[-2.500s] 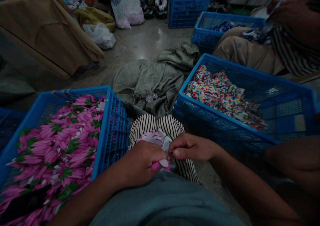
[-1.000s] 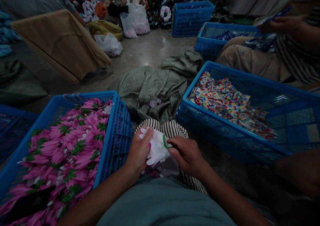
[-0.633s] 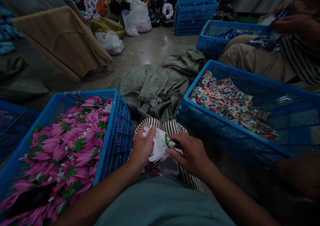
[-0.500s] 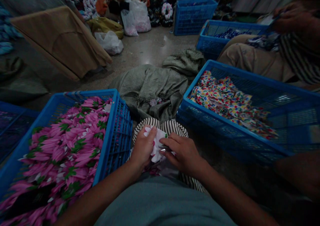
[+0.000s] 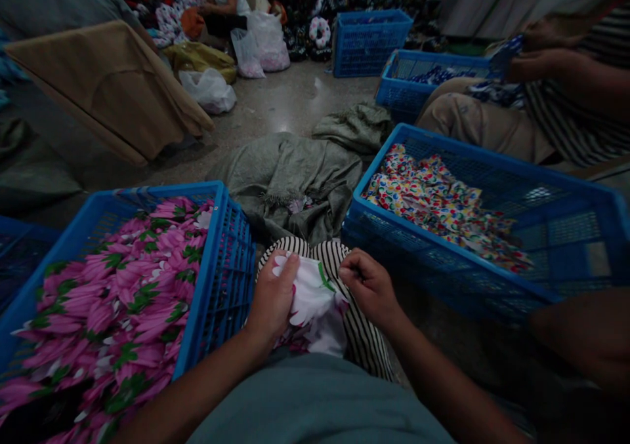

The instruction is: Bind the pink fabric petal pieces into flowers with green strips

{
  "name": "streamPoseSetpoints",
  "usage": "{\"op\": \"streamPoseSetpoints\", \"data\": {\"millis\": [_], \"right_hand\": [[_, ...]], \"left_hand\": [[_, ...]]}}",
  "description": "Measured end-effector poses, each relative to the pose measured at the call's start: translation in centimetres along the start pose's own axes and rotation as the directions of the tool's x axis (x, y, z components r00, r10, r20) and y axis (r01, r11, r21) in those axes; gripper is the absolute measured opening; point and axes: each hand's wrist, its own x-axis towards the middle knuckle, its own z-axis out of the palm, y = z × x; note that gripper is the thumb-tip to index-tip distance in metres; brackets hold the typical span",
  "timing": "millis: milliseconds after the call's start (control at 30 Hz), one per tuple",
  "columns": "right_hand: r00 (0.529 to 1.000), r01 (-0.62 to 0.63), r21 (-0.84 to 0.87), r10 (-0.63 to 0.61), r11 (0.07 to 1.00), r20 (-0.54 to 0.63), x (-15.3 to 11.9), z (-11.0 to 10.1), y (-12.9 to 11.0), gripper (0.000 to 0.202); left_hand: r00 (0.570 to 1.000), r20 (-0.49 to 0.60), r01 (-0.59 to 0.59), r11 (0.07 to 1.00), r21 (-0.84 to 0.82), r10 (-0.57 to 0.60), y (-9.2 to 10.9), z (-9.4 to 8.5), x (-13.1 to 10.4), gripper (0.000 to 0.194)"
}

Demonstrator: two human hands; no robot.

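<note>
Down near the person's lap, a small piece of cloth (image 5: 310,300) with white and pink petals lies over a knee in striped trousers (image 5: 339,260), so the knee works like a little table for it. The left hand (image 5: 273,296) is curled round the left edge of the cloth, with the thumb on top, and this keeps the cloth from sliding off. The right hand (image 5: 369,286) sits just beside the right edge of the cloth, with its fingers bent in and pinched together near a green bit on the cloth; whether it has hold of a thread or the cloth itself cannot be told. Close on the left stands a blue basket (image 5: 216,234) full of pink flower cloth (image 5: 123,286), near enough for the left arm to reach. Close on the right stands another blue basket (image 5: 443,280) with spotted cloth (image 5: 433,201) of many colours, kept apart from the pink pile. Between the two baskets, a little farther off, a grey sack (image 5: 290,175) lies crumpled on the floor. Far to the right another person (image 5: 566,103) in a striped top sits with their own hands busy over a third blue basket (image 5: 418,77).
</note>
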Motion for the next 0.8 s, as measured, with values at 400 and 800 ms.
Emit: {"op": "streamPoseSetpoints", "data": {"millis": [400,800], "right_hand": [[0.95,0.215,-0.003,-0.208,0.977,0.231,0.2,0.6,0.0,0.017],[0.989,0.1,0.143,-0.115,0.985,0.098,0.1,0.8,0.2,0.023]], "left_hand": [[0.994,0.076,0.07,0.997,0.045,-0.074,0.7,0.3,-1.0,0.022],[0.984,0.139,0.097,0.992,0.08,-0.108,0.5,0.1,-1.2,0.021]]}}
